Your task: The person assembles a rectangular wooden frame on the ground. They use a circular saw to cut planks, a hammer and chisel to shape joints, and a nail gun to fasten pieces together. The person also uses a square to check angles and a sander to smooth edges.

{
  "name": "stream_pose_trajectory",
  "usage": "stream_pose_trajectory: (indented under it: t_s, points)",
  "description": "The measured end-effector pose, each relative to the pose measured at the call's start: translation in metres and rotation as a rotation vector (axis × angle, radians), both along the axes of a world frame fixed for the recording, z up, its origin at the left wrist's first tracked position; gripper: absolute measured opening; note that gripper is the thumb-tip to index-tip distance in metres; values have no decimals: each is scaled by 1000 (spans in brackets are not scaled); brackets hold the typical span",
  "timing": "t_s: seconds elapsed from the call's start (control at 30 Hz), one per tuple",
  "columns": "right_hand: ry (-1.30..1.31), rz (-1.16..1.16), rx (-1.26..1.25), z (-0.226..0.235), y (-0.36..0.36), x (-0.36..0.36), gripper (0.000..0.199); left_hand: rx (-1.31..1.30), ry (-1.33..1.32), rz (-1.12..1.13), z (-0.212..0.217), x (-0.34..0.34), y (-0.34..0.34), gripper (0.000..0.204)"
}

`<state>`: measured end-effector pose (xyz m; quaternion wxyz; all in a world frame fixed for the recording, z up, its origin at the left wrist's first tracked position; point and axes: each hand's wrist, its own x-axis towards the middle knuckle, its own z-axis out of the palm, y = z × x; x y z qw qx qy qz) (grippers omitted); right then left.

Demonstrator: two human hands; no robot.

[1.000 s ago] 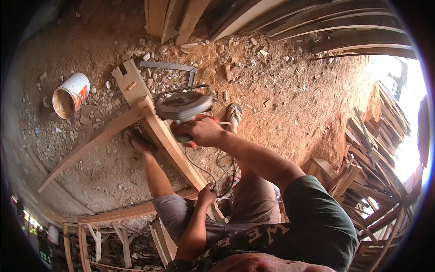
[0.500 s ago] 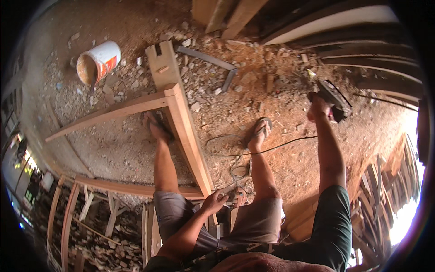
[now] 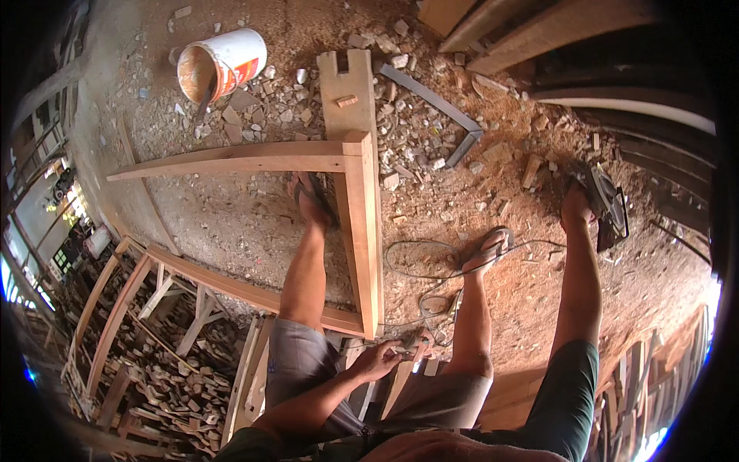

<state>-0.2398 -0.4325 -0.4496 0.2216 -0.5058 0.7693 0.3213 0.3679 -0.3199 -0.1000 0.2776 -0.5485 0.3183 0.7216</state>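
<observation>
From here, R hand (image 3: pixel 576 206) seems closed round the power tool (image 3: pixel 610 204), low by the ground (image 3: pixel 531 300), prob. for keeping it off the wood frame (image 3: pixel 364 239); L hand (image 3: pixel 375 361) half-curled, hold I can't tell.

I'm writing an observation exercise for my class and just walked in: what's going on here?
A person's right hand grips a dark power tool out to the right, off the wooden frame. A cable lies looped on the dirt ground near the right foot. The left hand is by the frame's near corner; whether it holds anything is unclear. At the far corner, a notched board sticks out, and a white bucket lies on its side beyond, to the left.
</observation>
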Motion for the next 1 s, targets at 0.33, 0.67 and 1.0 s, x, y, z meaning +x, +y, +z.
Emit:
stream_pose_trajectory:
  t_s: [0.33, 0.67, 1.0]
  points:
    - [-445, -329, -195, 83, -53, 78, 60, -10, -1, 18, -7, 11, -33, 46]
    - [-72, -789, -34, 297, 102, 247, 61, -94, 110, 271, -10, 95, -110, 45]
    - [-536, -839, 244, 441, 460, 586, 31, -538, 246, -127, 76, 217, -270, 40]
